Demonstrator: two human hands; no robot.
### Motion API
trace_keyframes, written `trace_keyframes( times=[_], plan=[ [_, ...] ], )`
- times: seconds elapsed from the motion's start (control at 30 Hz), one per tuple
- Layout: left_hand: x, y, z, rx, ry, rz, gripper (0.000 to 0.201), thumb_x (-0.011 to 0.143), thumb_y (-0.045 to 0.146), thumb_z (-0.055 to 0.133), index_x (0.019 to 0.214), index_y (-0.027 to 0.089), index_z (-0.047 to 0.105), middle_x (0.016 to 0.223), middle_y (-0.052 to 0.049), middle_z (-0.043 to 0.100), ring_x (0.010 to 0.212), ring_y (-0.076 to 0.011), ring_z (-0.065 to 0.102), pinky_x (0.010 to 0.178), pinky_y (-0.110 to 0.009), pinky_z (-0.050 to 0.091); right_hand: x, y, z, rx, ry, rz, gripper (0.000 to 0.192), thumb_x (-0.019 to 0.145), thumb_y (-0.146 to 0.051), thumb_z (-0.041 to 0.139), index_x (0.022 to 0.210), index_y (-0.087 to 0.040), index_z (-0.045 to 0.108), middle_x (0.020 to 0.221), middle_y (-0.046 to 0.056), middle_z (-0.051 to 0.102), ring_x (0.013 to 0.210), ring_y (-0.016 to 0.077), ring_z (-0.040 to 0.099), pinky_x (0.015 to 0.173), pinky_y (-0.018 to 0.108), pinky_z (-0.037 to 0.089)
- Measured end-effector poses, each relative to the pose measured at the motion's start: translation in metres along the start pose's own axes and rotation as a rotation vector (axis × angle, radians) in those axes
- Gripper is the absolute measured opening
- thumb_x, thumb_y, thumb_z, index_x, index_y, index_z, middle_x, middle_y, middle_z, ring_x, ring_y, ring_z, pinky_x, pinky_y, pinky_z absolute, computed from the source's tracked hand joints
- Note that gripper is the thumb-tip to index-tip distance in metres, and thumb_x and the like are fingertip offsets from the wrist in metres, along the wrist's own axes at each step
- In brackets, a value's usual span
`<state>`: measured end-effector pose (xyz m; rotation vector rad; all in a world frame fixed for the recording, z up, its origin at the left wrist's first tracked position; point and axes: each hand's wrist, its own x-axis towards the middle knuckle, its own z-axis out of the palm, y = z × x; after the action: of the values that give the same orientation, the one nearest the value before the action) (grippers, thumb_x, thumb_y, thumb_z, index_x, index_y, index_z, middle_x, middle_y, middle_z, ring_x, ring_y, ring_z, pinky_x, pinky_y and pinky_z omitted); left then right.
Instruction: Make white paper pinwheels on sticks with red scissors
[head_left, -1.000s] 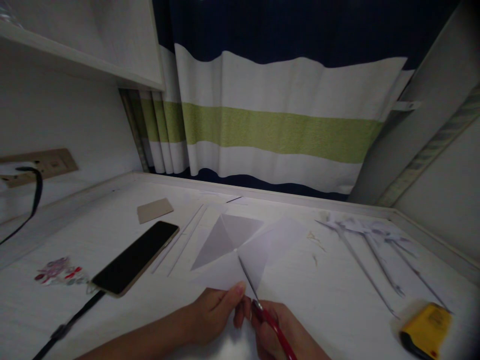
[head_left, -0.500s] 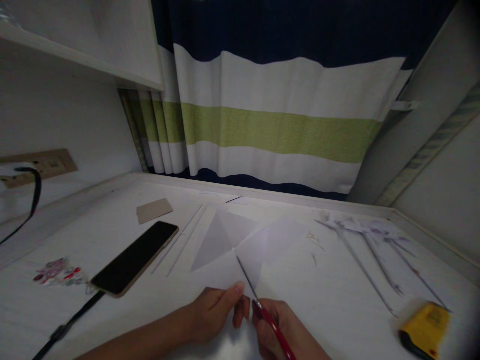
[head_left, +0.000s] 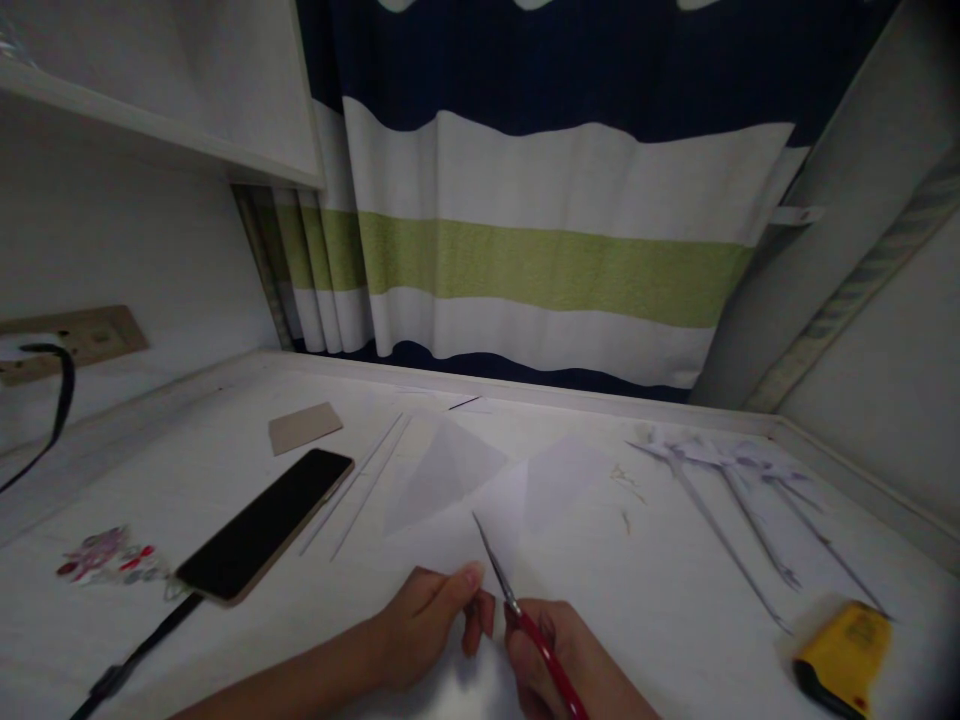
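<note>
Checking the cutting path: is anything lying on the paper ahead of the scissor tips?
Nothing visible. The scissors in the right hand point across bare paper; the phone lies off to the left.

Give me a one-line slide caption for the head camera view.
Right hand holds red scissors over folded white paper, left hand pinching its near edge, beside a phone.
</note>
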<state>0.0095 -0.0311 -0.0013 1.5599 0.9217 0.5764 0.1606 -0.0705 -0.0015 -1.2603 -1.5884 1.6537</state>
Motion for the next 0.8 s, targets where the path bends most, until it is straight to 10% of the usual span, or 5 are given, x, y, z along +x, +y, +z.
trace_keyframes(
  times=[0.37,0.8],
  plan=[
    [0.04,-0.022,0.003,-0.377,0.116,-0.161,0.05,0.071,0.049,0.041,0.035,0.015,0.046,0.026,0.001,0.041,0.025,-0.0075,0.038,0.033,-0.019,0.028,-0.01,-0.005,-0.07,-0.864,0.449,0.077,0.022,0.072,-0.036,0.054,0.07,-0.014,0.057,0.068,0.011,0.062,0.065,0.0253,0.056,0.057,0.032,0.036],
    [0.045,-0.028,-0.007,-0.203,-0.169,-0.639,0.067,0.057,0.077,0.029,0.03,0.017,0.043,0.023,0.001,0.034,0.02,-0.0075,0.032,0.023,-0.018,0.024,-0.024,0.017,-0.112,-1.235,0.388,0.217,0.028,0.085,-0.014,0.032,0.086,-0.012,0.06,0.084,0.012,0.066,0.08,0.0247,0.061,0.073,0.037,0.045]
  ],
)
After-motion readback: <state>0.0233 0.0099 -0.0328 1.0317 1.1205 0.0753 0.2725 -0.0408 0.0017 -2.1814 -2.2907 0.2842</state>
